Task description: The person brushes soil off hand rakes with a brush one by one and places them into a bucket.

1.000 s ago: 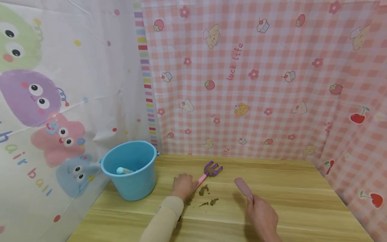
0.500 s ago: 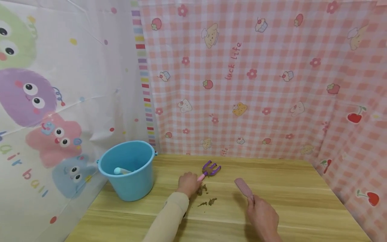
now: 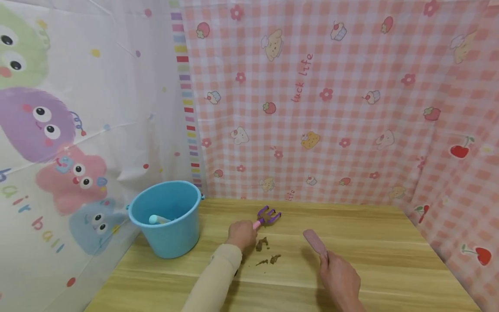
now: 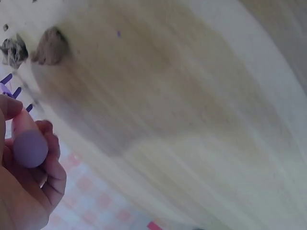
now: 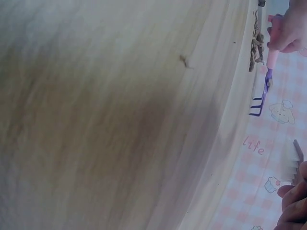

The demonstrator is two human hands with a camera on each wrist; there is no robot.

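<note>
My left hand (image 3: 241, 234) grips the pink handle of a small toy hand rake (image 3: 269, 215) with purple tines, soiled brown in the middle. In the left wrist view, the fingers curl round that handle (image 4: 30, 148), its rounded end facing the camera. Off to the right, my right hand (image 3: 340, 275) holds a brush (image 3: 314, 241) with a flat pink back, raised over the table. Pale bristles (image 5: 289, 167) show beneath it in the right wrist view. Brown dirt-like clumps (image 3: 274, 259) lie on the wood between the hands, with another clump (image 4: 51, 46) close by the left hand.
A blue bucket (image 3: 165, 238) stands at the left of the wooden table (image 3: 374, 268), with a light blue handle-like piece (image 3: 157, 219) inside. Printed cloths hang behind: pink checked (image 3: 304, 117) at the back and right, white (image 3: 128, 86) at the left.
My left hand has shifted right along the rake's handle and closed round it, and the tines have moved slightly left. The right hand with the brush has stayed almost still.
</note>
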